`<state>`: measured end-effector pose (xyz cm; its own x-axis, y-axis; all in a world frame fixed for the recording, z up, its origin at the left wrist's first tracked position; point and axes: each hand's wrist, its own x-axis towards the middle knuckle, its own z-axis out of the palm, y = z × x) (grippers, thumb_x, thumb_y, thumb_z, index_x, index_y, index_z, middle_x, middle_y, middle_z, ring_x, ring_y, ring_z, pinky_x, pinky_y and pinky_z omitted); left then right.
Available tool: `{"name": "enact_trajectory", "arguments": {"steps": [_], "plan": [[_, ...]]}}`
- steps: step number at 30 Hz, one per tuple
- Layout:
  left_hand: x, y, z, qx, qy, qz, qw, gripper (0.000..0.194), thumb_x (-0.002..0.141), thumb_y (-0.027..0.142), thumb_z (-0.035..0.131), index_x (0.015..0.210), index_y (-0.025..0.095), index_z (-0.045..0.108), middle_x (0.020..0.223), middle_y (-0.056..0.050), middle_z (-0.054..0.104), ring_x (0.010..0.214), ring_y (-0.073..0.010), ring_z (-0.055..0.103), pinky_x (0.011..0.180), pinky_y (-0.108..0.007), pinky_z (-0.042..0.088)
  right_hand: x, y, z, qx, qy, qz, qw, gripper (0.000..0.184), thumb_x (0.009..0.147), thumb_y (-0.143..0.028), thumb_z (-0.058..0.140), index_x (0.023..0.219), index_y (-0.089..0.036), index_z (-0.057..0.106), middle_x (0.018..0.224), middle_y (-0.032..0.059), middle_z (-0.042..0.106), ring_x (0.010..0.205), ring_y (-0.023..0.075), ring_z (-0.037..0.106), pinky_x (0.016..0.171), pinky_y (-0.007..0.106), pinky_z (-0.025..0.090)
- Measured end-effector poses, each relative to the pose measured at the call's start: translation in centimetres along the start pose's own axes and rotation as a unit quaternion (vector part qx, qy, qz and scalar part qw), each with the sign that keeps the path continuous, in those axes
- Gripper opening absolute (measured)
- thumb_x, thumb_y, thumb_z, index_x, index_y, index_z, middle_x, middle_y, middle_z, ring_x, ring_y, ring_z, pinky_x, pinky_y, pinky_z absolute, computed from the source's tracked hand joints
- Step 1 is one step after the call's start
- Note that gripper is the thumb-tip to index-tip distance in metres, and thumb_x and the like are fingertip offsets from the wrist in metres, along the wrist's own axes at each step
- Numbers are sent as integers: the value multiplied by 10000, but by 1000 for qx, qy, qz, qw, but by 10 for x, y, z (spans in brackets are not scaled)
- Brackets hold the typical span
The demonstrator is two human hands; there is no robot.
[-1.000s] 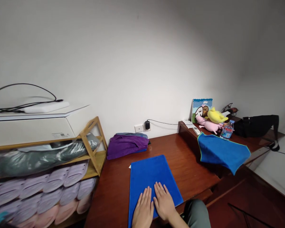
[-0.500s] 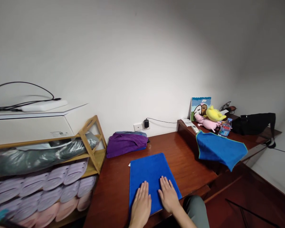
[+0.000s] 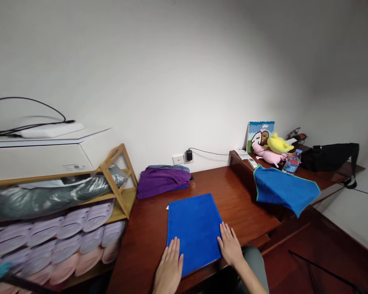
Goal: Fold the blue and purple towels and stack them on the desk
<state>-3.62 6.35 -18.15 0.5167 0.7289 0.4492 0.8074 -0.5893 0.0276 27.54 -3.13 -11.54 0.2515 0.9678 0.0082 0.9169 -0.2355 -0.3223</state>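
A blue cloth (image 3: 194, 228) lies flat on the reddish-brown wooden desk (image 3: 147, 241), with a small white tag at its far left corner. My left hand (image 3: 169, 263) rests over the cloth's near left edge, fingers stretched out and pointing away from me. On the opposite side, my right hand (image 3: 230, 245) lies along the near right edge with its fingers extended and slightly apart. Neither hand grasps anything. Farther back by the wall sits a pile of folded cloths, a purple cloth (image 3: 164, 181) uppermost.
Another blue cloth (image 3: 283, 188) with green edging drapes over the raised shelf at right. Behind it are a plastic bottle (image 3: 292, 162), a pink plush toy (image 3: 270, 156), a yellow plush toy (image 3: 279, 143) and a black bag (image 3: 331, 159). A rack (image 3: 122, 196) with slippers stands left.
My hands have moved apart, the left one to the left and the right one to the right, from the middle of the cloth to its side edges. The cloth stays flat.
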Motion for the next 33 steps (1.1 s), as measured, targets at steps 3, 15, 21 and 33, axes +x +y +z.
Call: {"name": "enact_trajectory", "arguments": {"steps": [3,15,21,33], "plan": [[18,11,-3,4,10,0,1000,635,1077,373,323,1662,146,227,1637,-138,479,1511,-268,482,1234,-496,442,10,-19,4,13,30,-19,999,674,1112,-511,205,1674,-152,309,1722,55,255,1615,255,225,1331,476,203],[28,22,18,-6,-28,-22,999,585,1068,343,291,1617,167,388,1659,-102,452,1545,-267,429,1256,-505,414,35,-38,30,17,28,-50,998,643,1114,-497,232,1675,-188,292,1722,48,235,1616,257,213,1334,510,181],[15,-16,24,-4,1,-65,998,609,1069,369,271,1632,153,362,1641,-115,486,1510,-275,483,1238,-492,445,47,-17,9,22,46,-23,998,658,1118,-518,192,1663,-177,333,1704,60,293,1602,261,260,1326,507,223],[98,2,39,-16,-46,-78,996,603,1049,348,266,1562,125,492,1642,-121,481,1535,-268,446,1269,-496,388,124,-65,23,23,-6,-108,994,657,1115,-470,213,1674,-131,279,1728,72,234,1623,231,189,1338,470,159]]}}
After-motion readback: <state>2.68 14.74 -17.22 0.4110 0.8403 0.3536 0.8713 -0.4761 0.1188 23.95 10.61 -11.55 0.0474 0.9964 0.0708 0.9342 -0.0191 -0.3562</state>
